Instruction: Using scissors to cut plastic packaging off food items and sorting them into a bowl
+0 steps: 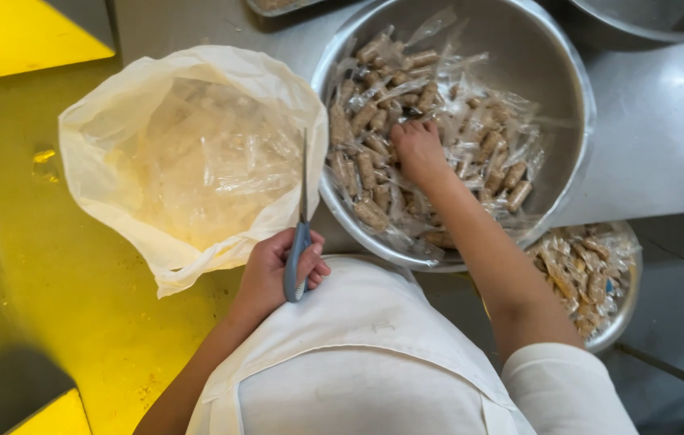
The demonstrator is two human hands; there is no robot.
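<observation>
My left hand [273, 274] grips grey-handled scissors [300, 234], blades pointing up along the edge of a large open clear plastic bag [189, 153]. My right hand [418, 149] reaches into a big steel bowl [563, 64] and rests on a heap of brown stick snacks in clear wrappers [374, 169], fingers curled down among them. Whether the fingers have closed on one wrapped stick is hidden.
A smaller steel bowl [628, 310] with more wrapped snacks sits lower right, under the steel counter [664, 137]. The floor [44, 266] at left is yellow. Another steel bowl rim [656, 20] shows at the top right. My white apron fills the bottom.
</observation>
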